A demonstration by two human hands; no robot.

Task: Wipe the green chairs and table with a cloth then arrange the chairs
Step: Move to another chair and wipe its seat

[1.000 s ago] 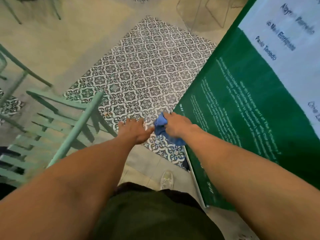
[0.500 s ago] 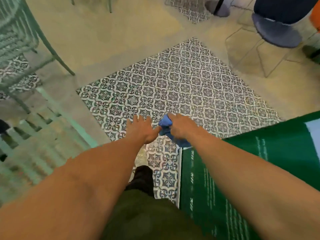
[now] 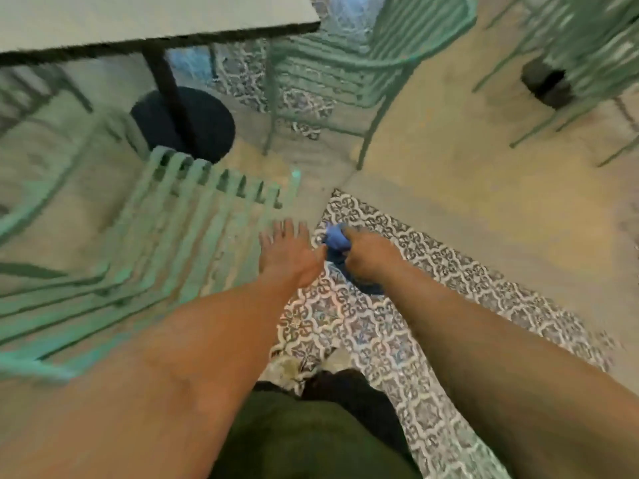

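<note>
My right hand is closed around a bunched blue cloth, held out over the patterned floor tiles. My left hand is stretched forward beside it, fingers spread and holding nothing, just right of a slatted green chair that fills the left of the view. A second green chair stands farther off at the top centre. The table with its pale top sits at the top left on a black post and round black base. The picture is blurred by motion.
More green chair legs and a dark round base show at the top right. A patch of patterned tiles runs under my arms, with beige floor to the right. My dark trousers and a shoe are at the bottom centre.
My view has swung left: the green banner has left the frame and the table, its base and the green chairs have come into view. Both hands keep the same pose.
</note>
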